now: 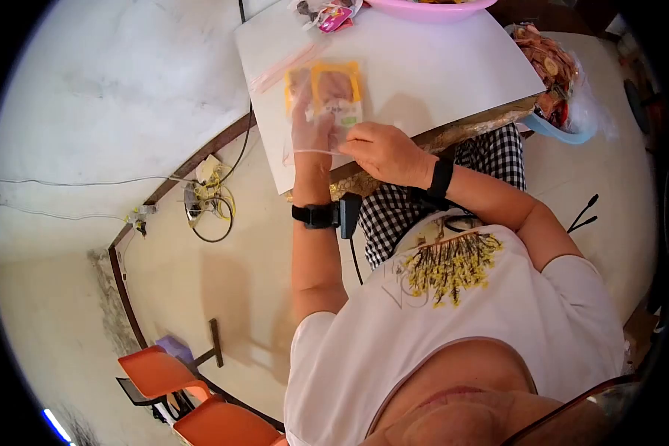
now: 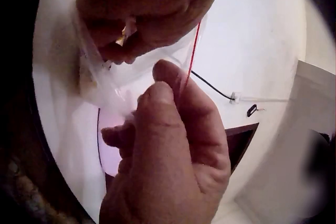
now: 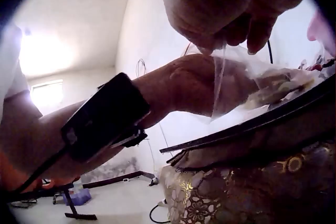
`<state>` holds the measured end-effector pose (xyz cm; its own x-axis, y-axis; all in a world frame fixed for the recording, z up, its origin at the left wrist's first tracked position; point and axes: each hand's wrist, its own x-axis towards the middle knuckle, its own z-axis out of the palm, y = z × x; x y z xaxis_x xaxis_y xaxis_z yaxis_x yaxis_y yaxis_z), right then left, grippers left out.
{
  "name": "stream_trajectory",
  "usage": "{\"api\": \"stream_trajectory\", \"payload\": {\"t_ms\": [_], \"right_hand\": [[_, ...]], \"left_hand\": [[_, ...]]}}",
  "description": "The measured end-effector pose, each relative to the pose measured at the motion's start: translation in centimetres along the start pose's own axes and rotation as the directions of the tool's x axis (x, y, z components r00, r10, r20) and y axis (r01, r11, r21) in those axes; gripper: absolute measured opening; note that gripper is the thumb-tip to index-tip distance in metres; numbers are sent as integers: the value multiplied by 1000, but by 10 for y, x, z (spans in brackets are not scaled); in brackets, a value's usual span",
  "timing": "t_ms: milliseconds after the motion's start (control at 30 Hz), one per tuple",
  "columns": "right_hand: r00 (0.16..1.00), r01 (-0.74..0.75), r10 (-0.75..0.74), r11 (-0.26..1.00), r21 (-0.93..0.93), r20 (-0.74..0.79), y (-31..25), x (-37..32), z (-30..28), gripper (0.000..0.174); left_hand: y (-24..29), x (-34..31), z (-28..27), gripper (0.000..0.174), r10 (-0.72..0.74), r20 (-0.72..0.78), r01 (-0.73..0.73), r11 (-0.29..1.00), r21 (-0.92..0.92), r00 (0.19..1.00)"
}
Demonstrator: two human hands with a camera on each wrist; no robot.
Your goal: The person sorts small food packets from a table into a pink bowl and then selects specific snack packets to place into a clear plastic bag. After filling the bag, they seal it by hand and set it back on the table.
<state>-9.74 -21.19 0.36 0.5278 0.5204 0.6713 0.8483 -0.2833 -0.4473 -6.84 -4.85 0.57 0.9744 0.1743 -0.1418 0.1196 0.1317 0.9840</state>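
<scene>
A clear plastic bag (image 1: 305, 151) with a red line along its opening (image 2: 192, 56) lies at the table's near-left corner. A yellow-edged packet (image 1: 334, 83) shows through it in the head view. My left hand (image 1: 312, 130) reaches through the bag's mouth and grips the packet's near part, its fingers partly veiled by plastic; in the left wrist view this hand (image 2: 152, 8) is at the top. My right hand (image 1: 383, 152) pinches the bag's edge from the right. The right wrist view shows my right hand (image 3: 231, 8) above, with the bag's edge (image 3: 219, 85) hanging from its fingertips.
At the table's (image 1: 424, 59) far side are a pink basin (image 1: 431, 10) and a crumpled packet (image 1: 337, 19). Beyond the right edge stands a light blue tub (image 1: 565, 134) of packaged items. Orange chairs (image 1: 156, 370) are at lower left; cables run along the wall.
</scene>
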Motion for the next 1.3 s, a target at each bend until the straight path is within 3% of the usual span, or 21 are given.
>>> {"api": "stream_trajectory", "payload": {"t_ms": [67,167,267,367,567,667,767,867,967,1067,1167,1267,1300], "right_hand": [[1000,5,-5,1000,-4,-6,3,-2,1,11],[1000,5,-5,1000,2,-10,7,-4,5,13],[1000,-19,20,999,29,-3,6,-5,6,17],[1000,-19,20,998,57,-20,11,-7,2,18],[999,-39,39,998,45,-9,12,-15,2,19],[999,-44,44,999,2,10,16,-19,-3,18],[996,-70,73,996,-55,50,15,-20,-12,17],[993,-103,108,988,-114,41,16,-25,-10,18],[998,9,-15,995,-96,-62,19,-32,-13,24],[991,130,-136,964,-230,-9,30,-47,-13,32],[978,205,-206,942,-264,24,36,-51,-9,29],[970,241,-210,895,-374,122,37,-44,-8,23],[975,222,-191,888,-403,117,38,-42,-7,19]], "left_hand": [[-16,4,-3,45,-49,-93,52,998,32,994],[-27,5,2,34,95,-53,-99,993,-64,994],[-16,7,7,28,40,-15,-40,999,-1,999],[-26,15,12,32,124,62,-115,985,-131,990],[-28,15,21,38,128,113,-88,947,-308,985],[-27,2,11,38,214,135,-219,975,25,968],[-33,-26,-13,38,287,144,-308,939,151,947],[-36,-68,-36,27,368,211,-424,773,472,906],[-34,-99,-61,19,380,159,-402,733,549,911],[-32,-107,-72,24,478,113,-394,541,743,871],[-24,-98,-62,25,627,351,-416,-46,908,696],[-16,-83,-48,25,618,523,-389,-351,852,587],[-15,-77,-48,25,610,537,-384,-376,843,583]]}}
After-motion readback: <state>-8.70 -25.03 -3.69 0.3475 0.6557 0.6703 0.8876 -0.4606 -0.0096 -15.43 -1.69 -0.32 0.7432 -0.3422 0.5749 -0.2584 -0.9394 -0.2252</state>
